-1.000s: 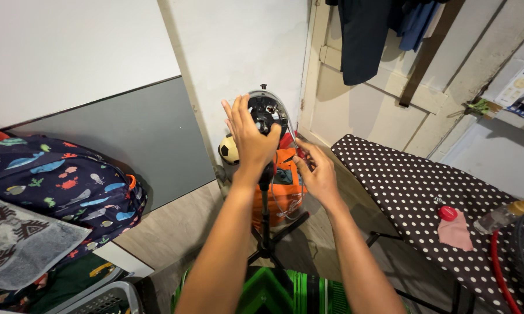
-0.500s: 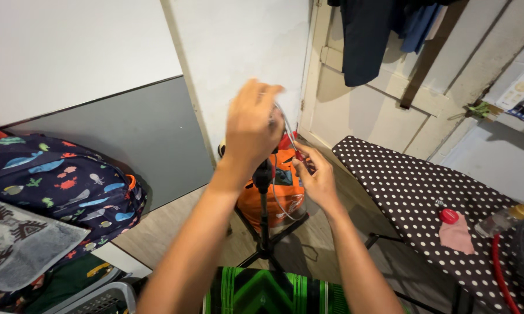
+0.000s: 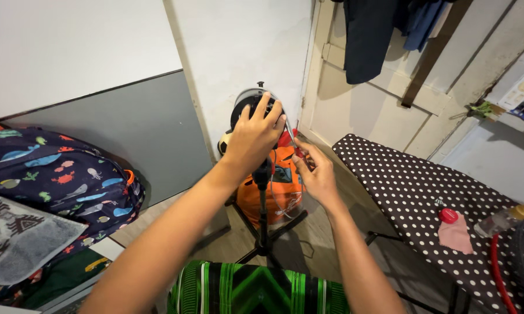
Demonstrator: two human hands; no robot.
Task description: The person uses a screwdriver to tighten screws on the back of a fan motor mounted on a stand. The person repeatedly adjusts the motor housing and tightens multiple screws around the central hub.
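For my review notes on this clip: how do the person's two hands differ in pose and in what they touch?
The left hand is raised higher, fingers spread over the round black device atop the tripod stand; the right hand sits lower, beside the stand. The left hand shows its back, while the right hand pinches a thin cable between its fingertips. Both are bare and reach forward to the same stand.

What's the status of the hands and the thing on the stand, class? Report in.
Left hand gripping the round device atop the black tripod stand. Right hand pinching a thin cable beside it. Orange bag behind stand, ironing board at right.
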